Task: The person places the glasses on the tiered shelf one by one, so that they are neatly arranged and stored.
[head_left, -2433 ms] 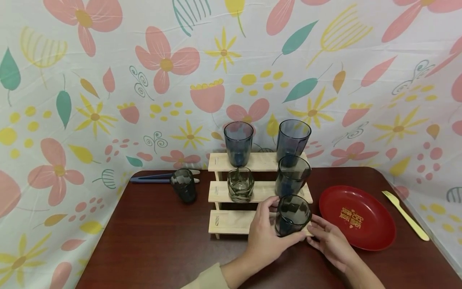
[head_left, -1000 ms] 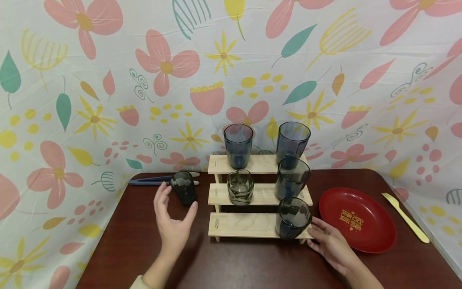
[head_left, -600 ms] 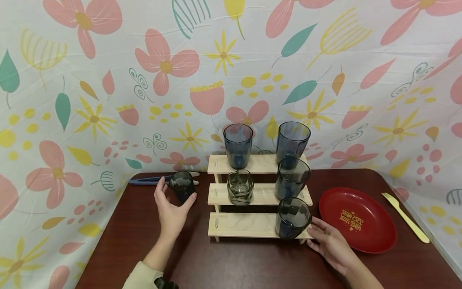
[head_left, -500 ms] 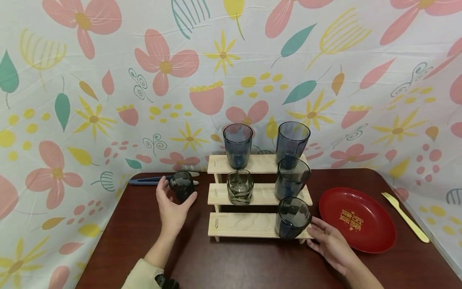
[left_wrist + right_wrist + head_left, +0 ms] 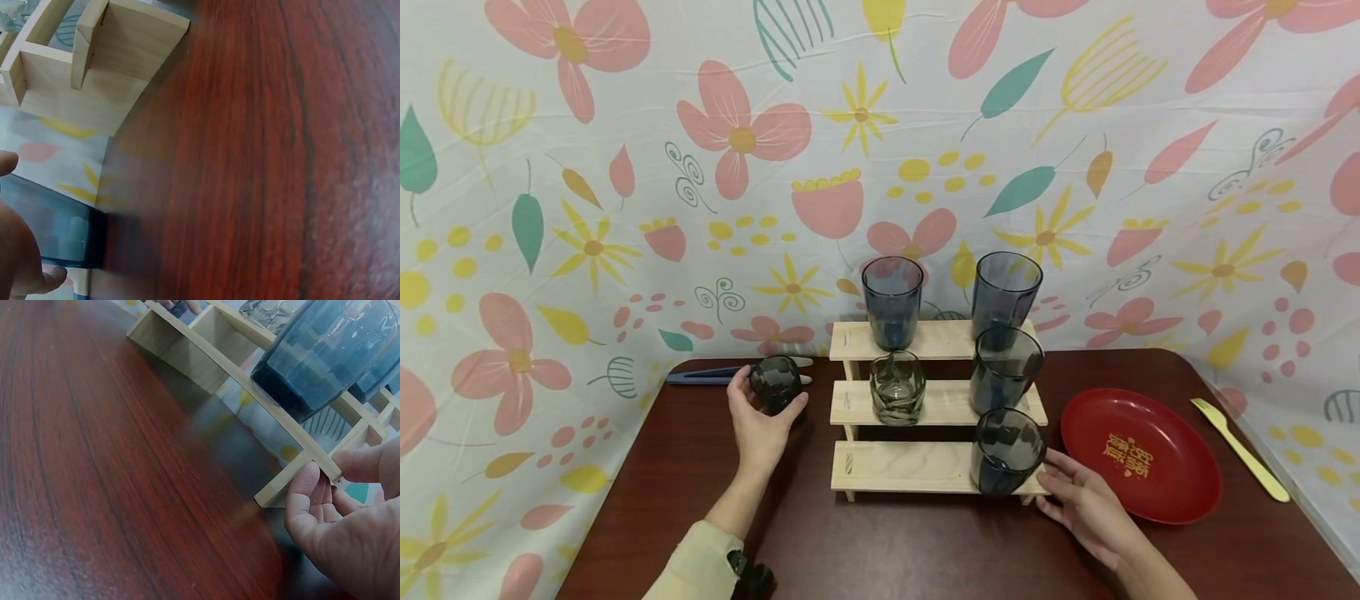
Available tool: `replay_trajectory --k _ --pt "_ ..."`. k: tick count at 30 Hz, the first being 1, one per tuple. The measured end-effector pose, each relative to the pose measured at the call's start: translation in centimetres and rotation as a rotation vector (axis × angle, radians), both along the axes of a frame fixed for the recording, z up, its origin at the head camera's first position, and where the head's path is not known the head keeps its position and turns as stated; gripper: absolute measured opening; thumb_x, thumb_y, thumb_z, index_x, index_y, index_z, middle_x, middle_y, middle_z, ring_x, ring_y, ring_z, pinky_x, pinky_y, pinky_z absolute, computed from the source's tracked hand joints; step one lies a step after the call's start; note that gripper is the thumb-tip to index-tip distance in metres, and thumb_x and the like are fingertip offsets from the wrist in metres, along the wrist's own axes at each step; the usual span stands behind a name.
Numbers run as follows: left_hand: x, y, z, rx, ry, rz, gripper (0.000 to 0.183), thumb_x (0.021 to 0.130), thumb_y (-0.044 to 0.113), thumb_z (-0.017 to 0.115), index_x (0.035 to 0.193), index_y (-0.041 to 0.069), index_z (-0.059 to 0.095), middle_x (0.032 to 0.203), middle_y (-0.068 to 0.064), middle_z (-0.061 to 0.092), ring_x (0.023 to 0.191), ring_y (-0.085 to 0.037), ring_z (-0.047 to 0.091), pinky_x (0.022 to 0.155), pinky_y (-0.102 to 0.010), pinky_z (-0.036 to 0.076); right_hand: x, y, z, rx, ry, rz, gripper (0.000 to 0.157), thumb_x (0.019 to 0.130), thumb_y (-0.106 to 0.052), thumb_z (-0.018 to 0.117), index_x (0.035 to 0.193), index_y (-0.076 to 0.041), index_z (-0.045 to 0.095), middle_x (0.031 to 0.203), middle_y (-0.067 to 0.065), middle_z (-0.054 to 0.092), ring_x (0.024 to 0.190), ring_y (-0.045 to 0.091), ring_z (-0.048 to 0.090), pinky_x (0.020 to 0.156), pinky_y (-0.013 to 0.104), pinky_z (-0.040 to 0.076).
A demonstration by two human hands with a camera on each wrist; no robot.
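Observation:
At the table's left, my left hand (image 5: 762,429) grips a small dark grey glass (image 5: 775,382), fingers on its far left side and thumb on its right. The left wrist view shows this glass (image 5: 65,231) with its base right at the tabletop. My right hand (image 5: 1086,504) pinches the right end of the lowest board of a three-step wooden rack (image 5: 898,467); the right wrist view shows the thumb and fingertips on the board's end (image 5: 328,465). Close by that hand, a dark glass (image 5: 1007,454) stands on the lowest step.
The middle step bears a short faceted glass (image 5: 897,390) and a dark glass (image 5: 1006,371). Two tall bluish glasses, left (image 5: 892,304) and right (image 5: 1006,287), stand on top. Blue tongs (image 5: 700,377) lie behind my left hand. A red plate (image 5: 1180,492) and yellow fork (image 5: 1240,450) lie right.
My left hand let go of the glass on the lowest step, moved left and closed round the small dark glass, which now tilts a little differently. The right hand stays at the rack's end.

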State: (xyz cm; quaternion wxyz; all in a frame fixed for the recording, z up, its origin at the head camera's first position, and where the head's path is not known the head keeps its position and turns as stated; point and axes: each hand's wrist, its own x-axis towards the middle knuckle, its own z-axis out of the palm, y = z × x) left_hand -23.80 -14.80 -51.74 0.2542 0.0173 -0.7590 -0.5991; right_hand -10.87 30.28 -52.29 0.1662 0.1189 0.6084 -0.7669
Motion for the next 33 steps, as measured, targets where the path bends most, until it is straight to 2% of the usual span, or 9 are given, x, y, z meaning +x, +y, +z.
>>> replay_trajectory --k 7,17,25,33 --pt "-0.5 0.0 -0.4 -0.009 -0.01 0.027 0.099 0.074 0.012 0.096 0.151 0.005 0.034 0.141 -0.023 0.048 0.127 -0.034 0.051 0.099 -0.048 0.045 0.0 0.0 0.0 -0.006 0.005 0.007 0.069 0.112 -0.009 0.046 0.162 0.003 0.001 0.122 -0.002 0.058 0.104 0.009 0.061 0.089 0.032 0.055" --pt "-0.4 -0.2 -0.5 -0.013 -0.038 0.034 0.09 0.075 0.016 0.096 0.147 0.012 0.042 0.136 -0.021 0.051 0.121 -0.03 0.054 0.093 -0.039 0.046 -0.1 0.3 0.0 -0.025 0.003 0.024 0.071 0.112 -0.011 0.047 0.162 0.004 0.0 0.122 -0.003 0.059 0.105 0.01 0.061 0.09 0.033 0.055" --pt "0.7 -0.5 0.0 -0.033 -0.034 0.014 0.09 0.075 0.018 0.096 0.148 0.012 0.045 0.131 -0.016 0.054 0.117 -0.03 0.055 0.088 -0.041 0.047 -0.2 0.3 0.2 -0.033 -0.009 0.029 0.073 0.111 -0.014 0.048 0.163 0.002 0.0 0.125 -0.003 0.058 0.106 0.01 0.06 0.091 0.033 0.054" --pt "2.7 -0.5 1.9 -0.074 0.035 0.033 0.093 0.07 0.023 0.1 0.148 0.014 0.05 0.124 -0.007 0.057 0.111 -0.018 0.053 0.077 -0.024 0.052 -0.1 0.3 0.0 -0.024 0.001 0.033 0.071 0.112 -0.012 0.047 0.162 0.003 -0.001 0.123 -0.002 0.058 0.104 0.01 0.06 0.09 0.033 0.055"
